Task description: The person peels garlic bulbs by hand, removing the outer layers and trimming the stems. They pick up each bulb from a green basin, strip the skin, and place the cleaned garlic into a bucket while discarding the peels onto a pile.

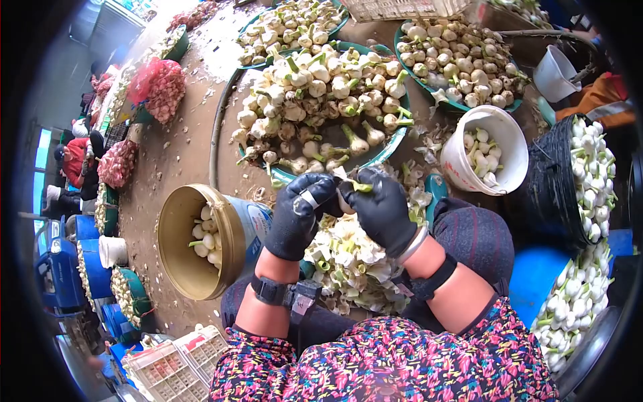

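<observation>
Both my hands wear black gloves and meet above my lap. My right hand is closed around a garlic bulb, which shows only in part between the hands; a green and white stem or leaf piece sticks out at its fingertips. Close beside the bulb, my left hand is curled shut, with a white band at a finger; what it grips is hidden. Below the hands lies a heap of garlic peelings. Just beyond them stands a wide green-rimmed tub piled with garlic bulbs with cut stems.
A tilted tan bucket at left and a white bucket at right hold peeled bulbs. Further right is a black basket of white garlic. More full tubs stand behind. A person in red sits far left.
</observation>
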The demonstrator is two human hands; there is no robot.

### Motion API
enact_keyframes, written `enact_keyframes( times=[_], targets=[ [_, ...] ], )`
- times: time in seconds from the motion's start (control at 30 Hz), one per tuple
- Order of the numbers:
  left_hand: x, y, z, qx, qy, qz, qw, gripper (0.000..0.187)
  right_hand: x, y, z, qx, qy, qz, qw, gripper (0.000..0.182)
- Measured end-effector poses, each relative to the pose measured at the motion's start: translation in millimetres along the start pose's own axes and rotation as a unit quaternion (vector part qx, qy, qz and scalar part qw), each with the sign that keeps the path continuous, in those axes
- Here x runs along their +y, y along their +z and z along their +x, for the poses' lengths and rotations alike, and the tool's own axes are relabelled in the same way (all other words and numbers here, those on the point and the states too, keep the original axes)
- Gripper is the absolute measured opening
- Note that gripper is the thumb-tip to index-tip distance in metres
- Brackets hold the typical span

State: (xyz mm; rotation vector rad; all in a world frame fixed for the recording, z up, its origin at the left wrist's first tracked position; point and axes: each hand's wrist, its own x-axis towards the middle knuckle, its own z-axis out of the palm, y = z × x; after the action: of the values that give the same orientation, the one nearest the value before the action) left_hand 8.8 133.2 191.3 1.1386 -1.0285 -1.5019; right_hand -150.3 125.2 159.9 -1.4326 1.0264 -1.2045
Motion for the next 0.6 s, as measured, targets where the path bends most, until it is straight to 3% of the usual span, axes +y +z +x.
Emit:
enact_keyframes(
  times=[0.03, 0.07, 0.1, 0.13, 0.17, 0.2, 0.23, 0.27, 0.3, 0.37, 0.4, 0.43, 0.47, 0.57, 0.6],
  targets=[
    [-5.9, -12.8, 10.7, -0.022, 0.193, 0.223, 0.955, 0.018, -9.1, -3.3, 0.0, 0.038, -0.183, -0.255, 0.949, 0.023],
    [-13.6, -27.6, 18.3, -0.043, 0.368, 0.427, 0.825, 0.018, -16.5, -6.0, -3.2, 0.037, -0.237, -0.305, 0.921, 0.026],
    [-27.3, -45.7, 20.1, 0.021, 0.222, 0.31, 0.924, 0.021, -15.0, -3.9, -13.3, 0.0, -0.246, -0.346, 0.905, 0.029],
    [-16.4, -43.2, 16.7, 0.063, 0.114, 0.063, 0.989, 0.024, -20.9, 2.0, -15.7, -0.185, -0.134, -0.393, 0.891, 0.033],
    [-4.4, -39.6, 14.9, 0.098, -0.001, -0.189, 0.977, 0.027, -27.0, 7.1, -16.2, -0.359, -0.018, -0.423, 0.832, 0.037],
    [-10.9, -41.5, 16.3, 0.083, 0.011, -0.202, 0.976, 0.03, -10.8, 7.7, -22.7, -0.398, 0.056, -0.385, 0.831, 0.04],
    [-14.8, -32.5, 14.2, 0.066, 0.094, -0.113, 0.987, 0.031, -7.2, 8.8, -22.6, -0.432, 0.132, -0.343, 0.823, 0.043],
    [-14.2, -29.9, 10.2, 0.058, 0.15, 0.062, 0.985, 0.029, -5.1, 4.8, -24.5, -0.422, 0.178, -0.387, 0.8, 0.041],
    [-13.5, -27.3, 6.8, 0.049, 0.201, 0.234, 0.95, 0.028, -2.4, 0.5, -22.9, -0.346, 0.169, -0.409, 0.827, 0.04],
    [-5.0, -19.5, 2.0, 0.032, 0.16, 0.175, 0.971, 0.027, -2.1, -12.6, -12.8, -0.158, 0.069, -0.306, 0.936, 0.037],
    [-0.2, -15.7, 0.9, 0.016, 0.122, 0.119, 0.985, 0.025, -5.4, -14.1, -6.1, -0.099, 0.123, -0.095, 0.983, 0.037],
    [3.3, -11.7, -0.1, 0.014, 0.121, 0.118, 0.985, 0.025, -11.0, -14.3, 0.3, -0.034, 0.169, 0.121, 0.978, 0.038],
    [5.9, -7.6, -1.7, 0.014, 0.105, 0.121, 0.987, 0.025, -18.3, -15.7, 4.0, -0.023, 0.171, 0.193, 0.966, 0.031],
    [11.4, 2.4, -3.7, 0.007, 0.104, 0.139, 0.985, 0.024, -8.2, -15.7, 6.2, -0.069, 0.123, 0.145, 0.979, 0.024],
    [14.0, 3.3, -3.9, 0.003, 0.053, 0.1, 0.994, 0.024, -7.7, -17.1, 6.4, -0.08, 0.137, 0.15, 0.976, 0.02]
  ],
)
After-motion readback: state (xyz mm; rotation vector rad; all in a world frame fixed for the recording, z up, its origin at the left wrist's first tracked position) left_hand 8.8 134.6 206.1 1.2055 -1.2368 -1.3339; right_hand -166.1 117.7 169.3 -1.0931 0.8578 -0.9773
